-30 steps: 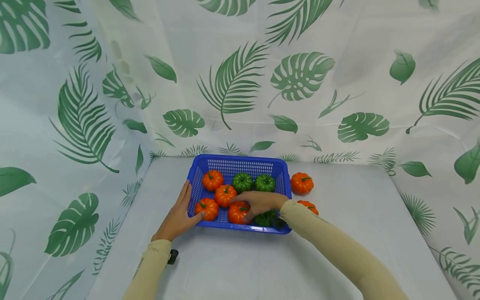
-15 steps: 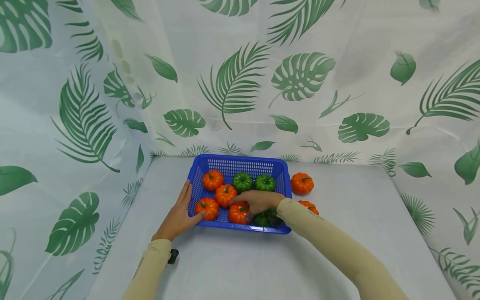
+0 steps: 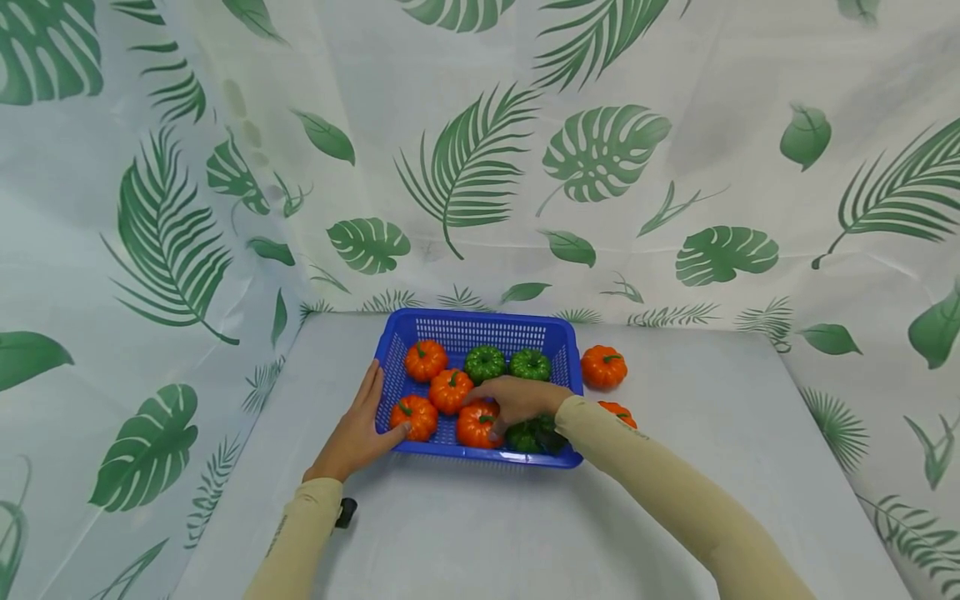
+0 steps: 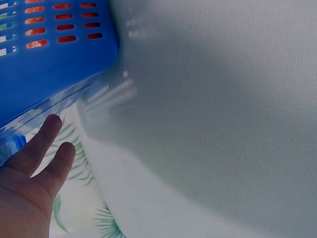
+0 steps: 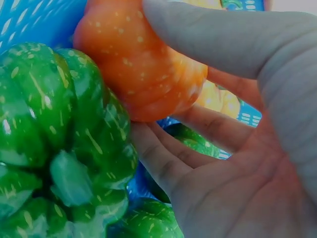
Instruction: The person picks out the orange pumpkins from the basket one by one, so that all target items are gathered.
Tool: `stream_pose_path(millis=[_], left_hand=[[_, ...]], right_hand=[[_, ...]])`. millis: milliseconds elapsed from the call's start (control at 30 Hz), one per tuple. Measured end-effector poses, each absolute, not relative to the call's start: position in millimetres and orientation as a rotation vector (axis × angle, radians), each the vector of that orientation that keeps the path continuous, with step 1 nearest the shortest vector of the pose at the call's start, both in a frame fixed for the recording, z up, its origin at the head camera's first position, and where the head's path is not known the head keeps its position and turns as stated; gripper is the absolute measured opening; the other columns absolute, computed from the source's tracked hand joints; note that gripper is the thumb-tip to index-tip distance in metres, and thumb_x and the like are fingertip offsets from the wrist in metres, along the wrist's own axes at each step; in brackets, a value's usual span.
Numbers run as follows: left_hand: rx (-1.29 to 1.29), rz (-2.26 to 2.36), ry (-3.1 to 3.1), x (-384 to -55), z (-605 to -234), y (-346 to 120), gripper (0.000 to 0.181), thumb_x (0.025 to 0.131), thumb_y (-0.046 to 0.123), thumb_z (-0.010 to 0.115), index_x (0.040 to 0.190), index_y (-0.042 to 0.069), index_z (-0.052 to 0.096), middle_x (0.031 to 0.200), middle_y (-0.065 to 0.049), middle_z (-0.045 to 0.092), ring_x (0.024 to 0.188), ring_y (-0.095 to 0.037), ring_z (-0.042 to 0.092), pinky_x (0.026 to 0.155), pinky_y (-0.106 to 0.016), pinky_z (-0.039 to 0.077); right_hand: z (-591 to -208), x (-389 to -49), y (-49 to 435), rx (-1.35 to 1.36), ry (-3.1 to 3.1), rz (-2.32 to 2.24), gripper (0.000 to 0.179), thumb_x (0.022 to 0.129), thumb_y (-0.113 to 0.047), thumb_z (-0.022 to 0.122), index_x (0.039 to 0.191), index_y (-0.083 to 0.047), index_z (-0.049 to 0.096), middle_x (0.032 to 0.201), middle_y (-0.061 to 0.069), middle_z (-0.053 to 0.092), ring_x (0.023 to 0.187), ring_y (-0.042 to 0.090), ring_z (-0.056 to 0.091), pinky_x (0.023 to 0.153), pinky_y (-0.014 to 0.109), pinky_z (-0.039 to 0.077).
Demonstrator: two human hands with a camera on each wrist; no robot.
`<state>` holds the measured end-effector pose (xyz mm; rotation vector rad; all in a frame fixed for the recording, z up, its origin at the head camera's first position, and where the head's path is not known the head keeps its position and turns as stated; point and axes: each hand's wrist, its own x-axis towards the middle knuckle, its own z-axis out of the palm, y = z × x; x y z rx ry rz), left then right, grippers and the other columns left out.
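Note:
A blue plastic basket (image 3: 480,315) holds small orange and green pumpkins. In its front half, my right hand (image 3: 521,402) grips an orange pumpkin (image 3: 476,427), thumb on one side and fingers on the other. The right wrist view shows that pumpkin (image 5: 133,64) against a green pumpkin (image 5: 29,119). My left hand (image 3: 356,433) rests at the basket's front left corner, fingers straight along the outside, thumb over the front rim close to an orange pumpkin (image 3: 414,419). In the left wrist view, two straight fingers (image 4: 59,168) show beneath the basket's side.
Two more orange pumpkins (image 3: 426,361) (image 3: 448,392) and two green pumpkins (image 3: 485,364) (image 3: 530,366) sit in the basket. Right of it on the white table (image 3: 480,525) are an orange pumpkin (image 3: 603,367) and another (image 3: 619,413) partly behind my sleeve. A leaf-patterned curtain (image 3: 510,75) stands behind.
My right hand shifts very slightly while staying around the orange pumpkin in the basket. The left hand and the basket hold still.

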<state>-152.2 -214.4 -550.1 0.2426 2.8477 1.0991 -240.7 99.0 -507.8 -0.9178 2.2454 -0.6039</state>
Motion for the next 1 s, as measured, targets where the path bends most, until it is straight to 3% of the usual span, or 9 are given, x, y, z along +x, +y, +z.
stream_pose_path(millis=[300,1000], left_hand=[[0.231,1.090,2.849,-153,-549,-214,0.110,0.096,0.046,0.074,0.173,0.009,0.006,0.180,-0.004,-0.006,0.161,-0.042,0.017,0.121,-0.063,0.026],[0.231,1.083,2.845,-151,-550,-214,0.109,0.097,0.047,0.074,0.173,0.010,0.004,0.180,-0.002,-0.007,0.161,-0.042,0.017,0.121,-0.064,0.026]], right_hand=[[-495,-242,105,-0.928,2.248,-0.659,0.061,0.093,-0.017,0.086,0.150,-0.018,0.064,0.150,0.007,0.060,0.137,0.030,0.054,0.117,0.052,0.044],[-479,-247,136,-0.865,2.343,-0.808,0.065,0.092,-0.032,0.087,0.150,-0.017,0.062,0.147,0.007,0.061,0.130,0.029,0.057,0.114,0.053,0.047]])
